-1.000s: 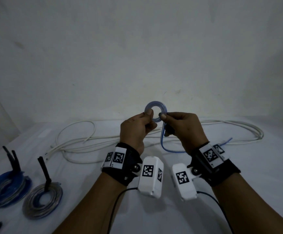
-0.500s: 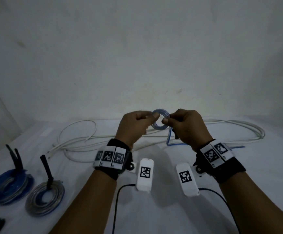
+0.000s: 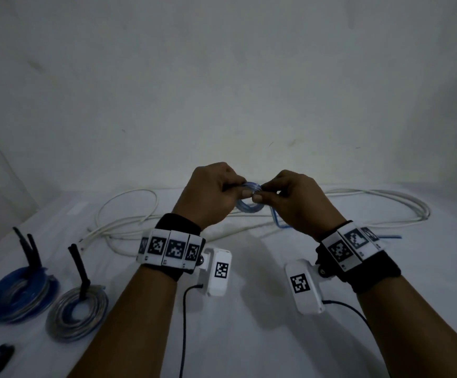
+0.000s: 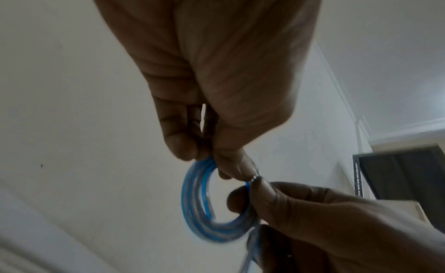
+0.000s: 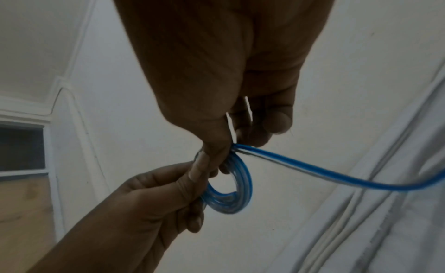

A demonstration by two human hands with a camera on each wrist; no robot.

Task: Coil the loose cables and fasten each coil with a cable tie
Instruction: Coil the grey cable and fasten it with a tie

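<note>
Head view, frame centre: your left hand (image 3: 211, 195) and right hand (image 3: 290, 197) each pinch the small blue coil (image 3: 249, 205), tail unwound. Lower left, two tied coils (image 3: 20, 296) sit done on the bench (image 3: 249, 336); the white cable (image 3: 385, 203) lies loose.

Small blue-and-clear plastic cable coil (image 3: 249, 207) pinched in air between your hands, loose tail (image 5: 313, 172) trailing off right. Two tied coils (image 3: 20, 296) flat on table, far left.

white table (image 3: 249, 336), pale wall (image 3: 221, 77), dark shelf (image 4: 404, 174)
</note>
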